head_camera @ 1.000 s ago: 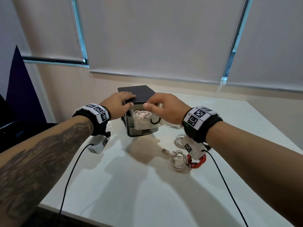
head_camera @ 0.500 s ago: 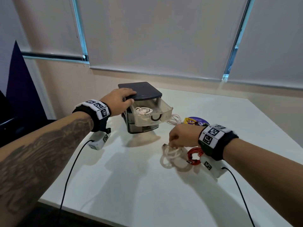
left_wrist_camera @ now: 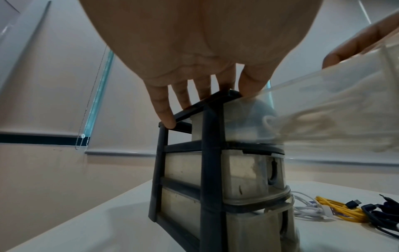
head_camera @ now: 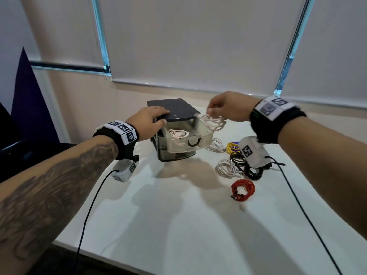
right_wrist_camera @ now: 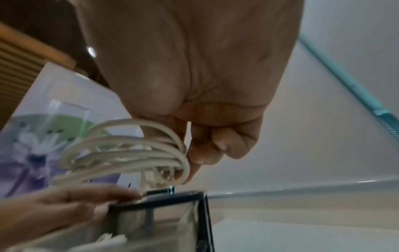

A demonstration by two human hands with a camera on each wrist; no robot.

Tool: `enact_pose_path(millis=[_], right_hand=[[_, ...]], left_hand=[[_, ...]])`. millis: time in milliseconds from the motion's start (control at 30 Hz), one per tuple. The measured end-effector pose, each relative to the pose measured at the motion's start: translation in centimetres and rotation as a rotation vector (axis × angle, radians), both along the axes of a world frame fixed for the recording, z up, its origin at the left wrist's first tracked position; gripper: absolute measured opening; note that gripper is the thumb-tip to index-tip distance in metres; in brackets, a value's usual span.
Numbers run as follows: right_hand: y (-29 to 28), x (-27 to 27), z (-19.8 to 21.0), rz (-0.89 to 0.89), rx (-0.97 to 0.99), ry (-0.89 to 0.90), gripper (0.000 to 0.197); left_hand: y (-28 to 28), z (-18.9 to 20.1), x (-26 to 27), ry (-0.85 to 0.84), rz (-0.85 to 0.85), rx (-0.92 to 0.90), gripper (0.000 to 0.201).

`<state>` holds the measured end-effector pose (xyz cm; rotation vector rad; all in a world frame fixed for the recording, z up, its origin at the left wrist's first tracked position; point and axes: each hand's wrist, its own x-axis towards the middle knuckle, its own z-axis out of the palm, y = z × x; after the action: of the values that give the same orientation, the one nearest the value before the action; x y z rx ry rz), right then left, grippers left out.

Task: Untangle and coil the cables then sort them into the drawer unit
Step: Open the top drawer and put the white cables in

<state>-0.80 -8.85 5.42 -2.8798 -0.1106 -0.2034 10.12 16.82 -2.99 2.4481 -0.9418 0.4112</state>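
Half a second ago your right hand (head_camera: 228, 106) was down on the worktop (head_camera: 168, 219) at the pale coil beside the red cable (head_camera: 242, 189); now it is holding that cream cable coil (head_camera: 213, 121) in the air above the open top drawer (head_camera: 188, 139), pinching it between thumb and curled fingers (right_wrist_camera: 195, 163). The red cable is lying alone where the two were. Your left hand (head_camera: 148, 123) is staying on the drawer unit (head_camera: 174, 112), its straight fingers (left_wrist_camera: 164, 109) pressing flat on the dark lid. A pinkish cable (head_camera: 178, 134) is already lying in the drawer. To the right, white (head_camera: 226, 168), black (head_camera: 252, 171) and yellow (head_camera: 233, 148) cables are sitting on the worktop, partly hidden behind your right wrist camera. The lifted coil is blurring in the head view, so you cannot make out its connectors there.
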Motion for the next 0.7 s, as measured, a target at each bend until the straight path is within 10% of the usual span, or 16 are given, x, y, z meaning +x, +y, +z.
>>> enact_pose_path(millis=[700], right_hand=[[2.9, 1.4, -2.6, 0.109, -0.070, 0.016, 0.023]], left_hand=[[-0.1, -0.2, 0.2, 0.007, 0.002, -0.015, 0.041]])
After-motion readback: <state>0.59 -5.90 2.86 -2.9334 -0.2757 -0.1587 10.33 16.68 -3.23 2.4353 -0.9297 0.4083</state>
